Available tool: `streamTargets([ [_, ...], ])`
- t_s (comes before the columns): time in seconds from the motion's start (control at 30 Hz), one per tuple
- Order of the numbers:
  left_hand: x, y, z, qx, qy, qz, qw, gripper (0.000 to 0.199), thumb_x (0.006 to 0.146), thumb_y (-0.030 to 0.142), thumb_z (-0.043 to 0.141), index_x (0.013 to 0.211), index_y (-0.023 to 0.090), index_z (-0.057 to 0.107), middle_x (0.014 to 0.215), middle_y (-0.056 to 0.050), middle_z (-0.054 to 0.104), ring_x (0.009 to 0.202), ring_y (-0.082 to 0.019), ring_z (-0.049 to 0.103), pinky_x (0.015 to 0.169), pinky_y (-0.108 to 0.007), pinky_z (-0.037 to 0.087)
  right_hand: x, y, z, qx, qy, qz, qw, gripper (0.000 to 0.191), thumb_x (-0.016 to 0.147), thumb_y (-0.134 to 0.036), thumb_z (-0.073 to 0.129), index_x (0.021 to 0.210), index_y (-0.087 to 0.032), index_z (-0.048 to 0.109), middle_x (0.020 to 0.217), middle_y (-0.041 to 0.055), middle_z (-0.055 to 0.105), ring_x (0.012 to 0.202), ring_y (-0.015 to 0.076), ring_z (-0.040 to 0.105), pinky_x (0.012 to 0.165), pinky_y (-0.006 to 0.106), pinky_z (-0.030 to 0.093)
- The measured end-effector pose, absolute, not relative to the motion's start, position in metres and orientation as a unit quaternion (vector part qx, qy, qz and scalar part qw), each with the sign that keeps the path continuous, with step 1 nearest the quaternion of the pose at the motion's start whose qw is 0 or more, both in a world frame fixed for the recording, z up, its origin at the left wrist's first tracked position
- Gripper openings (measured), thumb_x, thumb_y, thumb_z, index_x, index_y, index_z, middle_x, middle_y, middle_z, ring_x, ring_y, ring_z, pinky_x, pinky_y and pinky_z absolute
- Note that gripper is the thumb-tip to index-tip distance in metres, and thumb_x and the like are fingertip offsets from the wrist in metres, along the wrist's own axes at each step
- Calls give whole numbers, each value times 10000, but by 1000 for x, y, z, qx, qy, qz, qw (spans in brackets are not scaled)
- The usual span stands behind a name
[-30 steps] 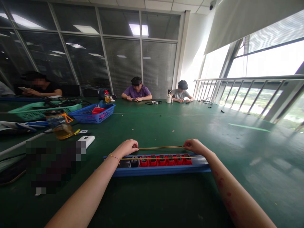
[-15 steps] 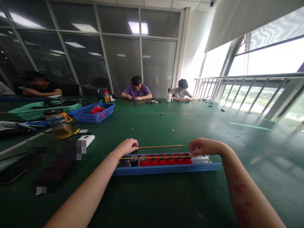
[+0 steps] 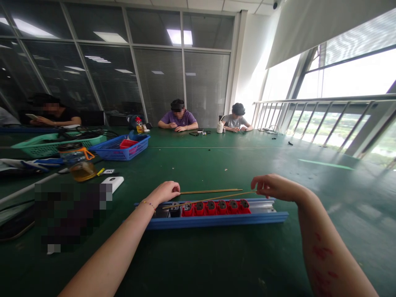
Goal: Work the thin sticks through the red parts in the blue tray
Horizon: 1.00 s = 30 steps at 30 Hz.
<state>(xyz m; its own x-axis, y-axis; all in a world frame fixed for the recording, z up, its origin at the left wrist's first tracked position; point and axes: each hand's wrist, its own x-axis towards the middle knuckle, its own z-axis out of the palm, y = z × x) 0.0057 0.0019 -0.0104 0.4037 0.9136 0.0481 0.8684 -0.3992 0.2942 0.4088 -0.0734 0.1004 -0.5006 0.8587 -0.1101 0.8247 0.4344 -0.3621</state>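
Beneath the left hand (image 3: 165,191) and the right hand (image 3: 275,185) spreads the green surface (image 3: 210,260), the largest thing around them. Far out beyond the left hand, towards its outer side, a green mesh basket (image 3: 37,150) holds dark cables (image 3: 74,134), their loops spilling over its rim. Just below both hands runs a long blue channel (image 3: 216,222) with a silvery inner floor; six red holders (image 3: 211,210) sit in a row inside it, each with a dark piece in it, and a black block (image 3: 175,209) stands beside the row at the left hand's end. Between the left hand and the green basket, a blue mesh basket (image 3: 123,154) carries a small red bin (image 3: 128,143); nearer that hand is a lidded jar (image 3: 82,171) part filled with amber liquid

Smallest are the thin rods. The right hand has its fingertips together on the raised right end of a slanting rod (image 3: 216,197), whose other end lies low over the channel by the left wrist. The left hand appears closed on the near end of the paired rods (image 3: 213,191), just past the channel. The work in hand seems to be managing the single rod above the holders; moving it calls, I judge, for a light pinch and clearance over the dark pieces
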Motion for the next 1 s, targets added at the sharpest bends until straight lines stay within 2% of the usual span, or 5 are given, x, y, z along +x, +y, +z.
streamTargets([
  [0.4,8,-2,-8,828,541,116,93,225,780,352,439,759,217,618,812,-17,626,731,-139,566,628,-224,382,452,-35,57,-558,-807,185,58,214,705,-262,511,841,-172,650,723,29,675,606,156,614,542,219,454],
  [0.53,10,-4,-5,823,546,117,105,345,777,478,404,751,214,623,785,-26,629,693,-145,567,594,-228,377,437,-23,38,-579,-798,160,46,179,679,-205,520,799,-184,651,726,11,677,541,127,609,543,205,454],
  [0.63,11,-5,-3,819,550,105,125,398,691,573,472,757,210,621,772,-25,631,678,-151,568,565,-221,380,415,-16,25,-594,-797,106,37,184,689,-210,524,824,-211,649,782,2,680,500,108,593,541,205,447],
  [0.73,10,-4,-2,818,552,95,134,388,625,564,550,777,214,621,787,-19,632,690,-152,569,562,-214,387,395,-12,16,-602,-794,68,45,181,702,-220,527,834,-234,651,837,9,676,690,154,619,635,224,444],
  [1.0,7,-4,-5,826,538,103,135,229,725,411,507,788,218,612,802,-15,623,715,-139,567,608,-217,400,398,-9,7,-617,-785,48,32,297,778,-234,434,1024,-230,600,1105,60,586,1023,232,516,863,343,375],
])
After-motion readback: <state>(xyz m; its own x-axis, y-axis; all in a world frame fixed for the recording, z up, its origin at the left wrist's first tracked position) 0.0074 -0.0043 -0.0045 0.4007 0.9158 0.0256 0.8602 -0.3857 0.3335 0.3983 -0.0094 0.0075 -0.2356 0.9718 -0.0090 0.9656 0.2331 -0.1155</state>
